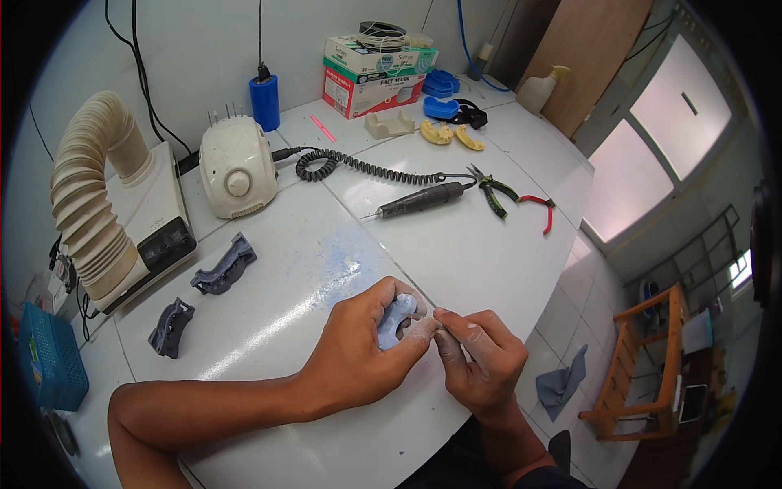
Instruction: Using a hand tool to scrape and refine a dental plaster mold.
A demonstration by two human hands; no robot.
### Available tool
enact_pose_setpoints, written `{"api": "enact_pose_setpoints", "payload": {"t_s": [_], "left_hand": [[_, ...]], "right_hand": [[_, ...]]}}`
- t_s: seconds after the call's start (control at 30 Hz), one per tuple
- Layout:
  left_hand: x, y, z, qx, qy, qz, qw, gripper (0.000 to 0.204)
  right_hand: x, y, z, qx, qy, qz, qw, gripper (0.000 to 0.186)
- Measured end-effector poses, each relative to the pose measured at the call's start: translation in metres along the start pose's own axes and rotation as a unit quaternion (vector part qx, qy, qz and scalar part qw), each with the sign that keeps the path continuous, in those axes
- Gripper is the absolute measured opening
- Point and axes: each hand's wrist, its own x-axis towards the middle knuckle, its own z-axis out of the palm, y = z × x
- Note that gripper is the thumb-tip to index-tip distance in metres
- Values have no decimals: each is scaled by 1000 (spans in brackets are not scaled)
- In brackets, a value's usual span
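My left hand (354,350) is closed around a light blue dental piece (389,328) with a dark hollow, holding it above the white table. Its thumb and fingers are dusted pale. Just to the right, my right hand (482,359) is pinched, thumb against forefinger, by my left thumb tip at the piece's edge. Whatever lies in that pinch is too small or hidden to make out. Blue powder (338,265) is scattered on the tabletop beyond my hands. Left of it lie two dark grey curved dental pieces, one larger (226,265) and one smaller (171,328).
A dark rotary handpiece (419,200) is wired to a white control box (238,167). Pliers (492,192) lie nearby. A ribbed suction hose (85,200) stands left, above a blue basket (53,359). Yellow casts (437,133) and mask boxes (371,91) are at the back.
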Motion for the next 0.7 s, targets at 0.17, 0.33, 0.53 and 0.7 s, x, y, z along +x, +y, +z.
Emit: {"api": "enact_pose_setpoints", "payload": {"t_s": [0.17, 0.33, 0.53, 0.7], "left_hand": [[0, -2, 0, 3, 4, 10, 1000, 20], [0, 0, 1, -10, 12, 6, 1000, 20], [-1, 1, 3, -23, 18, 6, 1000, 20], [0, 0, 4, -18, 23, 1, 1000, 21]], "right_hand": [[0, 0, 1, 3, 3, 4, 1000, 32], [-1, -1, 1, 5, 4, 9, 1000, 32], [-1, -3, 0, -6, 8, 16, 1000, 31], [-1, -2, 0, -11, 15, 23, 1000, 30]]}}
